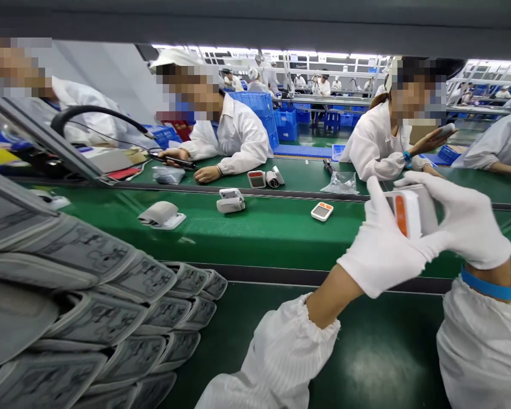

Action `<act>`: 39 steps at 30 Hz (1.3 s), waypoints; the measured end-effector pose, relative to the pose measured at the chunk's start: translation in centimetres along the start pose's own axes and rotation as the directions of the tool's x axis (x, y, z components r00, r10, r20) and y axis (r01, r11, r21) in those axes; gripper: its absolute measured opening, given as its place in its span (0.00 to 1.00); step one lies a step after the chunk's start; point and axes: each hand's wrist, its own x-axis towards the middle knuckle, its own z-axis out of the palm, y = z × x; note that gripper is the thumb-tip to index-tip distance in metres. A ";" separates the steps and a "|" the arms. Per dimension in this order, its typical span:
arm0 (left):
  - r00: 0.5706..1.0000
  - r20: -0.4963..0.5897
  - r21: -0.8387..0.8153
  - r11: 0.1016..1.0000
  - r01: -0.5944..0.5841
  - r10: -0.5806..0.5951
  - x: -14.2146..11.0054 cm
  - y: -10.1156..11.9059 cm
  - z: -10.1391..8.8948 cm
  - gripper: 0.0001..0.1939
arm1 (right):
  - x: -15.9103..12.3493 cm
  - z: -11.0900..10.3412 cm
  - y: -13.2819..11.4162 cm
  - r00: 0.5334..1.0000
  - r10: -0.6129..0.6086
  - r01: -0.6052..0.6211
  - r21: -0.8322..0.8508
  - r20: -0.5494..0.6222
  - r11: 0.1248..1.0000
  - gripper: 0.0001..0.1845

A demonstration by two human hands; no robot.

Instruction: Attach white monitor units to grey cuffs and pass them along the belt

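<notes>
Both my hands wear white gloves and are raised at the right of the head view, above the green belt. My left hand (385, 247) grips a wrist blood pressure monitor (413, 213), a white body with an orange panel, its thumb pointing up along the near face. From the other side my right hand (468, 218) closes around the same monitor, at its grey cuff (428, 210). The fingers partly cover the cuff. Nearest to my hands on the belt lies a small white monitor (322, 212) with a grey screen and orange buttons.
The green conveyor belt (272, 233) crosses in front of me, carrying cuffed monitors (162, 215) (230, 201). Stacked grey cuffs (89, 307) fill the left side. Co-workers (242, 130) sit across the belt. A metal frame post (46, 136) slants at the left.
</notes>
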 end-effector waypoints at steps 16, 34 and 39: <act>0.900 0.088 0.483 0.772 -0.414 0.428 1.1 0.0 -3.6 0.44 | 0.9 0.4 -3.5 0.986 0.162 -0.165 -0.184 -0.034 0.969 0.38; 0.962 -0.176 -0.159 0.958 -0.239 0.211 2.0 2.2 -6.9 0.16 | 0.9 4.1 -2.1 0.978 0.097 0.020 0.551 -0.182 0.834 0.23; 0.971 -0.106 -0.094 0.970 -0.225 0.215 1.7 2.4 -7.2 0.16 | 0.4 3.4 -2.5 0.987 0.050 0.030 0.485 -0.151 0.874 0.31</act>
